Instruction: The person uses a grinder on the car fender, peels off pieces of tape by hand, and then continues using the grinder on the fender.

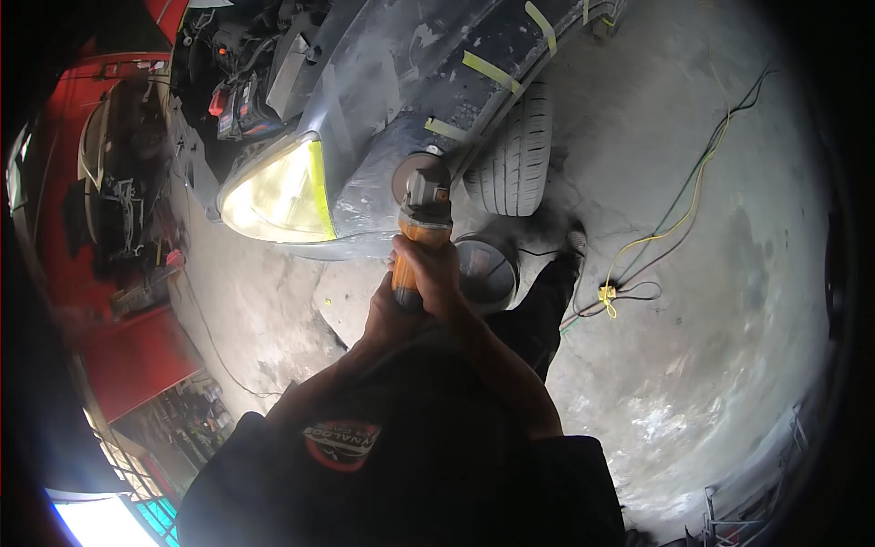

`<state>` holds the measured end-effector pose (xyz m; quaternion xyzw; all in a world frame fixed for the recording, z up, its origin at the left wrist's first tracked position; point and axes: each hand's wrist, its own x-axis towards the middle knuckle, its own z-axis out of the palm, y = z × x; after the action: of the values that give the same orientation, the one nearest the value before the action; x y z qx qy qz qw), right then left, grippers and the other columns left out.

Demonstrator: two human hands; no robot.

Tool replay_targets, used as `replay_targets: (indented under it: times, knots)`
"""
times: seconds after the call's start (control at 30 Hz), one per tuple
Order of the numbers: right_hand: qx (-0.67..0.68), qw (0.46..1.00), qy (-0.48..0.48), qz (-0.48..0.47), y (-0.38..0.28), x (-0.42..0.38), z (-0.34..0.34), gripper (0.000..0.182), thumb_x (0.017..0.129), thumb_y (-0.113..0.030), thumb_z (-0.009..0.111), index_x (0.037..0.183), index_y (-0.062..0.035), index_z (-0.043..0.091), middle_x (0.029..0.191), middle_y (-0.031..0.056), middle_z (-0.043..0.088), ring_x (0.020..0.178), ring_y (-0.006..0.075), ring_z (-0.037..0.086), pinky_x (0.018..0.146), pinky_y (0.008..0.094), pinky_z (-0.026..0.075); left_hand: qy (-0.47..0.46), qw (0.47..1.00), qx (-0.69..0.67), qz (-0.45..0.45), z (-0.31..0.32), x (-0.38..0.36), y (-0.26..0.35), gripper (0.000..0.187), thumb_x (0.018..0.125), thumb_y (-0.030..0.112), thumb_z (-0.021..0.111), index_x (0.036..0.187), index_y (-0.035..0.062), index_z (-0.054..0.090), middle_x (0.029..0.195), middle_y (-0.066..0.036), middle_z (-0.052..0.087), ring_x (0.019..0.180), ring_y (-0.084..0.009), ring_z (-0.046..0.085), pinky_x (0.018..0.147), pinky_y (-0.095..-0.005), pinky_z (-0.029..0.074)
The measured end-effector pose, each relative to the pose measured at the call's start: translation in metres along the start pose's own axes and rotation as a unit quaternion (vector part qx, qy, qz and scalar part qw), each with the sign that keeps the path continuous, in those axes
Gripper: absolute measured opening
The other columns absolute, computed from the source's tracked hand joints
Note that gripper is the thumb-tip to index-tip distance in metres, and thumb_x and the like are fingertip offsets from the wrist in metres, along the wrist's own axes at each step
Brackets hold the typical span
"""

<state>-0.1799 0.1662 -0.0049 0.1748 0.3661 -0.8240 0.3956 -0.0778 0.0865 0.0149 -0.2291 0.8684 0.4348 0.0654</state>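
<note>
Both hands grip an orange angle grinder [417, 244], held out in front of my body. My right hand [436, 278] is wrapped around the orange housing from the right. Lower on the handle, my left hand [387, 314] closes from the left, partly hidden behind the tool. The round disc [415, 173] at the grinder's head overlaps the bare, scuffed fender [369, 182] of a car. To its left is the lit headlight [283, 196], edged with yellow-green tape [318, 178]. More tape strips [492, 71] run along the wheel arch.
A front tire [515, 164] stands right of the grinder. Below it sits a round bucket-like container [486, 273]. Yellow and dark cables with a yellow connector [607, 294] lie on the concrete floor [702, 346]. An open engine bay [246, 64] and red equipment [137, 356] are at left.
</note>
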Motion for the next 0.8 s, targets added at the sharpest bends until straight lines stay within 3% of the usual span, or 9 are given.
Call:
replay_targets:
  times: [0.07,0.2,0.27,0.37,0.57,0.77,0.8]
  knots:
    - [0.018,1.0,-0.004,0.0,-0.002,-0.001,-0.002,0.023,0.089,-0.015,0.073,0.1,0.0034,0.064,0.082,0.0081,0.067,0.071,0.0161,0.068,0.066,0.0297,0.056,-0.005,1.0,0.012,0.012,0.0,-0.001,0.001,0.063,0.075,0.012,0.082,0.126,-0.0011,0.048,0.093,-0.008,0.066,0.075,-0.0125,0.065,0.062,-0.0296,0.053]
    - [0.033,0.999,-0.011,-0.012,-0.008,0.006,-0.003,0.025,0.088,-0.016,0.076,0.101,0.0011,0.063,0.082,0.005,0.067,0.068,0.0132,0.067,0.062,0.0287,0.054,-0.063,0.986,-0.041,-0.151,-0.006,0.007,0.013,0.069,0.074,0.013,0.083,0.131,-0.0025,0.046,0.105,-0.011,0.066,0.094,-0.0181,0.067,0.076,-0.0341,0.055]
    - [0.019,1.0,-0.005,-0.002,-0.002,0.003,-0.004,0.024,0.089,-0.016,0.074,0.101,0.0025,0.064,0.082,0.0071,0.067,0.07,0.0152,0.067,0.065,0.0295,0.056,-0.066,0.984,-0.03,-0.165,-0.007,0.006,0.017,0.069,0.074,0.013,0.083,0.13,-0.0022,0.047,0.104,-0.011,0.066,0.092,-0.0179,0.067,0.075,-0.0338,0.055]
    - [0.02,1.0,0.008,-0.006,-0.003,0.0,-0.009,0.023,0.089,-0.016,0.072,0.101,0.0029,0.064,0.083,0.0081,0.067,0.071,0.0161,0.067,0.067,0.0299,0.057,-0.035,0.995,-0.03,-0.091,0.0,-0.001,0.011,0.069,0.072,0.024,0.086,0.126,-0.0023,0.051,0.108,-0.021,0.07,0.105,-0.0301,0.07,0.085,-0.0407,0.055]
    - [0.019,1.0,0.006,-0.011,-0.006,0.001,-0.011,0.021,0.09,-0.014,0.071,0.101,0.0027,0.064,0.082,0.0077,0.066,0.071,0.016,0.067,0.067,0.03,0.056,-0.064,0.984,-0.027,-0.167,-0.002,0.007,0.02,0.067,0.074,0.025,0.085,0.125,-0.0021,0.051,0.109,-0.021,0.07,0.107,-0.0314,0.07,0.085,-0.0409,0.055]
    - [0.039,0.999,0.002,0.006,0.018,-0.009,-0.013,0.019,0.091,-0.014,0.07,0.099,0.0017,0.063,0.083,0.0084,0.066,0.073,0.0162,0.067,0.068,0.0305,0.056,-0.051,0.99,0.023,-0.13,-0.003,-0.015,0.001,0.066,0.075,0.024,0.083,0.127,-0.0027,0.051,0.107,-0.024,0.07,0.106,-0.0357,0.07,0.084,-0.0428,0.056]
    - [0.048,0.999,0.009,0.006,0.015,-0.009,-0.013,0.018,0.091,-0.014,0.069,0.099,0.0016,0.063,0.083,0.0085,0.066,0.073,0.0165,0.067,0.068,0.0306,0.056,-0.052,0.988,0.023,-0.143,-0.003,-0.013,0.005,0.066,0.075,0.022,0.082,0.128,-0.0029,0.05,0.108,-0.021,0.069,0.105,-0.0316,0.069,0.085,-0.0408,0.055]
